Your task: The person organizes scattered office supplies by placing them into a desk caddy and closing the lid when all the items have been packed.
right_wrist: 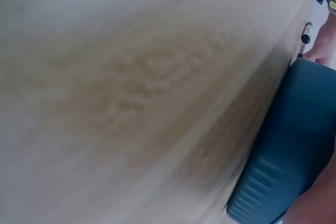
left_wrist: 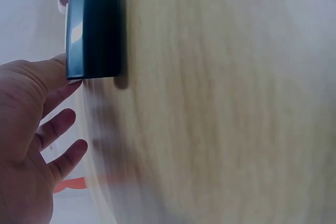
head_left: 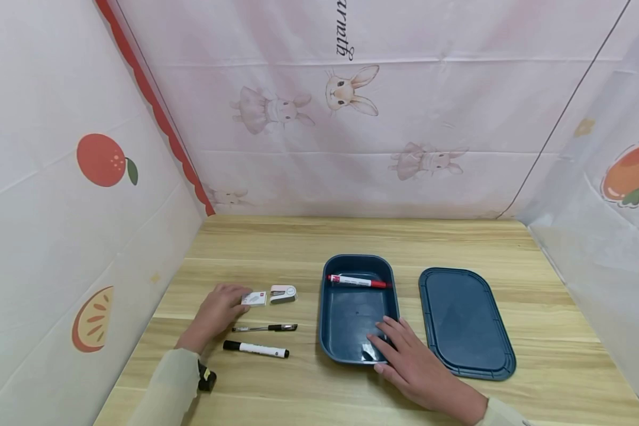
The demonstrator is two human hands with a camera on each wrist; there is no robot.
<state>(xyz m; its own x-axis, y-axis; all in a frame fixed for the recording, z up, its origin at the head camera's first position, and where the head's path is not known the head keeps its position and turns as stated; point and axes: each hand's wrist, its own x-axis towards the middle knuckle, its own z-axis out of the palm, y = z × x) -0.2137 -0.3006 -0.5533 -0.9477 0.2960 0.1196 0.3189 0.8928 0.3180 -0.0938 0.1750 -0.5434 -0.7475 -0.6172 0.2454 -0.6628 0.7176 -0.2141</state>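
My left hand [head_left: 218,309] pinches the left end of a small white box [head_left: 254,299] between thumb and index finger; in the left wrist view the other fingers are loosely bent. Just right of that box is a small white-and-grey stapler [head_left: 283,294]. Nearer me lie a black pen [head_left: 266,328] and a white marker with black cap [head_left: 257,349]. My right hand [head_left: 412,370] rests over the near right corner of a dark blue open container [head_left: 325,307], fingers spread inside the rim and thumb by its front wall. Inside the container, a red marker [head_left: 358,281] lies across the far end.
A dark blue lid [head_left: 465,322] lies flat on the wooden table [head_left: 277,390], right of the container. Printed cloth walls [head_left: 309,189] enclose the back and both sides. A black strap device [head_left: 206,377] sits at the left wrist.
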